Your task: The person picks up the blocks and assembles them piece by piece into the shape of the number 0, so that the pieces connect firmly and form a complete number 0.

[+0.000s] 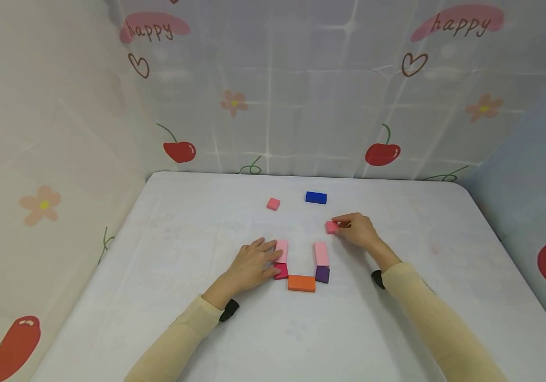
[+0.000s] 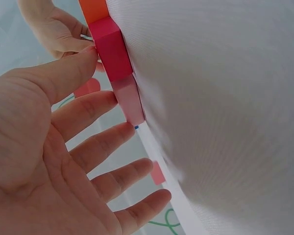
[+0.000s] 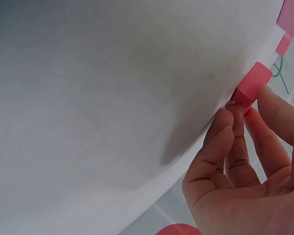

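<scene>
A person seated or standing at a white-covered bench [image 1: 124, 302] works with two bare hands above an open-ended U of blocks. The right hand [image 1: 358, 229] pinches a small coral block [image 1: 330, 227] between thumb and fingers; its long axis is hard to tell, as is whether it touches the bench. From that grip, the right-hand pale pink block [image 1: 321, 253] lies nearer the person and slightly left, a gap between them, its long axis running front to back. The right hand is the nearer one to it. Behind it, towards the person, comes a purple block [image 1: 322, 274], then an orange block [image 1: 301, 284] lying crosswise as the U's base. The left hand [image 1: 252, 265] has its fingers extended and spread, its grip loose, touching the left-hand pale pink block [image 1: 282, 247] and the crimson block [image 1: 283, 268]. Farther off lie a second coral block [image 1: 273, 204] and a blue block [image 1: 316, 198].
</scene>
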`<state>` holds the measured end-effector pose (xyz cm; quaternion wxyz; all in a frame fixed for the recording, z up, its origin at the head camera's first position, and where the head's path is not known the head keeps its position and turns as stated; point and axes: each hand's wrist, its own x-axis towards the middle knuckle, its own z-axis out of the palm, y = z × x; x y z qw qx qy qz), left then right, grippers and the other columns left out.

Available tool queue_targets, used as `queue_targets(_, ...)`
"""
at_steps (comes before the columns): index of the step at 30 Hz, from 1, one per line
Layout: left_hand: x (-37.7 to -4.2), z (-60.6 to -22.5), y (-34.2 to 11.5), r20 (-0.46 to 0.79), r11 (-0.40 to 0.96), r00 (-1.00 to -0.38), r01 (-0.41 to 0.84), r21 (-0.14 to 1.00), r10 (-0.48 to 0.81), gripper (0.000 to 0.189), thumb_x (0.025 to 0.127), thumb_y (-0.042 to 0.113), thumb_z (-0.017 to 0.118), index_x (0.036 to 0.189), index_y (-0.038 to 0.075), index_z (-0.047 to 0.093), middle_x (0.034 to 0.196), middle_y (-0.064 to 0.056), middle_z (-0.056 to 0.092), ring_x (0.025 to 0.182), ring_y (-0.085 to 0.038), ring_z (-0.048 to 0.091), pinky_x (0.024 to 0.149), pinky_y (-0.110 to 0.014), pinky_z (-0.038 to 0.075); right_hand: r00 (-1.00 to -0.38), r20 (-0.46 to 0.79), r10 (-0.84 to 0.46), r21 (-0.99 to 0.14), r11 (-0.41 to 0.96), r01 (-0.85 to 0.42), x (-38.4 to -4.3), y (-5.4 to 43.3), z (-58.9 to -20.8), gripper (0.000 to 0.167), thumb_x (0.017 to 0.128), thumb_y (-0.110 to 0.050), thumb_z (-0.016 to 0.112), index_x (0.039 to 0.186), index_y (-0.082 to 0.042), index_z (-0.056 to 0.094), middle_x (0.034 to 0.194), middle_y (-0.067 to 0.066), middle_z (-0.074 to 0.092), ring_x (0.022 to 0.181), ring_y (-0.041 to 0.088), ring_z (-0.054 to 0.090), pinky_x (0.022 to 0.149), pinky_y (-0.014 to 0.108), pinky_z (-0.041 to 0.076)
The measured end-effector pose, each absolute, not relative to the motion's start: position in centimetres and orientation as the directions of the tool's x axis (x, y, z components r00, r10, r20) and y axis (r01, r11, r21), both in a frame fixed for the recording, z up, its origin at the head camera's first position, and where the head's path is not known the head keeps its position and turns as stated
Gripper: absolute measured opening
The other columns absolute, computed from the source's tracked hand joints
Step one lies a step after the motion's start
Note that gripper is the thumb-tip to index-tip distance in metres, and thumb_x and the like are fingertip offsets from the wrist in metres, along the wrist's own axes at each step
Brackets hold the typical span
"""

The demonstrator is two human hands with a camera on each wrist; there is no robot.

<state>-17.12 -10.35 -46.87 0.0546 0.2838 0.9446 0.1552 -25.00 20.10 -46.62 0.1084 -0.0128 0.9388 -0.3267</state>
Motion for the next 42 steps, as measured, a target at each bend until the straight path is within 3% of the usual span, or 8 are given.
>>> queue_targets(19,-17.1,-46.7,-10.3,-0.009,0.783,-0.829,0.524,0.335,0.559,0.047,0.092,0.031,0.067,0.135,0.015,0.06,0.147,-0.011,0.05,0.138,-0.04,0.041,0.102,-0.058,0.04,-0.971,-0.197,-0.135,-0.623,0.782,0.017,-24.4,18.2,-46.4,0.037,0.092,-0.012,0.064,0.129,-0.008,0.065,0.114,0.017,0.064,0.101,0.03,0.056,0.086,0.04,0.052)
queue_targets(42,-17.0,-46.7,-10.4,0.0,0.776,-0.826,0.529,0.345,0.563,0.046,0.092,0.03,0.068,0.134,0.014,0.061,0.147,-0.012,0.05,0.137,-0.042,0.041,0.101,-0.059,0.041,-0.962,-0.109,-0.249,-0.595,0.792,-0.137,-24.1,17.6,-46.6,0.03,0.094,-0.009,0.061,0.123,-0.006,0.068,0.111,0.017,0.068,0.095,0.029,0.059,0.088,0.044,0.052)
